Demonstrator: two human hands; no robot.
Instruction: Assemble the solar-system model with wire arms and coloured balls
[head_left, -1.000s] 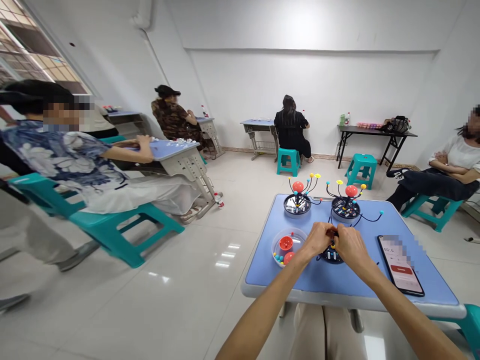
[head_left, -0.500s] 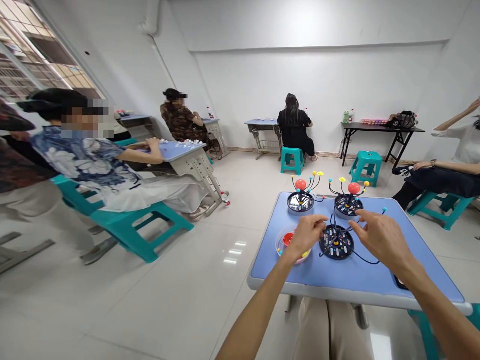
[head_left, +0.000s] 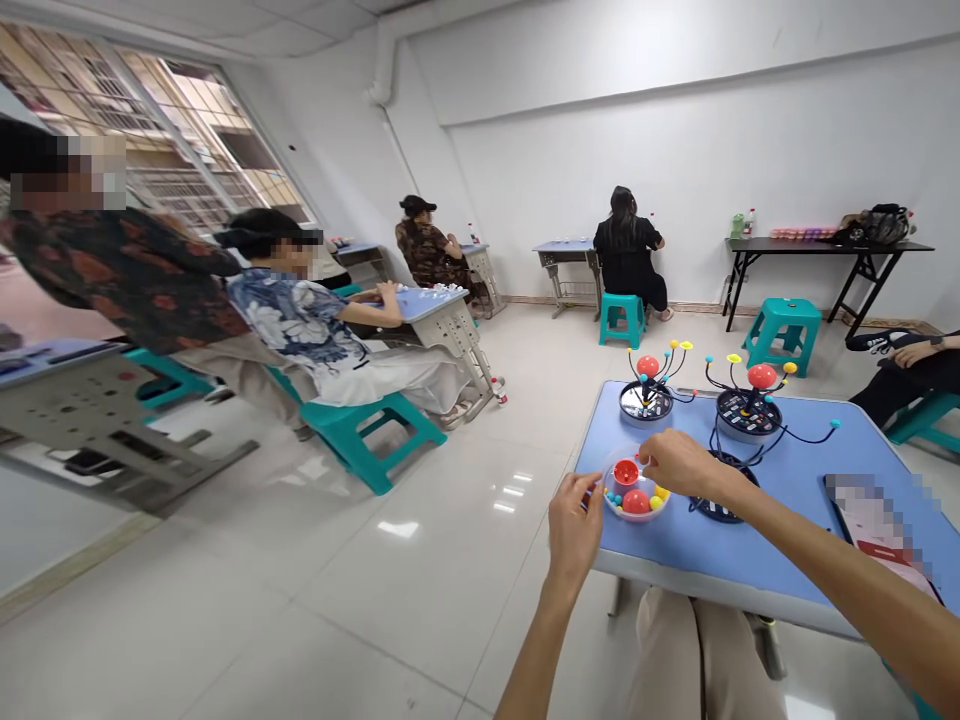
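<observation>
A clear round bowl [head_left: 609, 505] near the table's left edge holds a red cup-shaped piece [head_left: 626, 473], a red half ball [head_left: 636, 502], yellow balls [head_left: 657, 500] and small blue beads. Beside its left rim is my left hand [head_left: 576, 520], fingers loosely bent and apart from the thumb. My right hand [head_left: 681, 464] reaches across to the bowl's far right rim with its fingertips drawn together; whatever they pinch is too small to make out. Under my right forearm lies a black round base [head_left: 721, 508] with bent dark arms, partly hidden.
Two planet models, one at back left [head_left: 647, 368] and one at back right [head_left: 762, 377], stand on the blue table [head_left: 795, 560]. A phone [head_left: 877, 535] lies on the right. Several people sit on teal stools; another person [head_left: 142, 270] stands at left.
Both hands have left the black base and its dark arms and moved left to the bowl. My right hand now crosses over the base. The view has turned left.
</observation>
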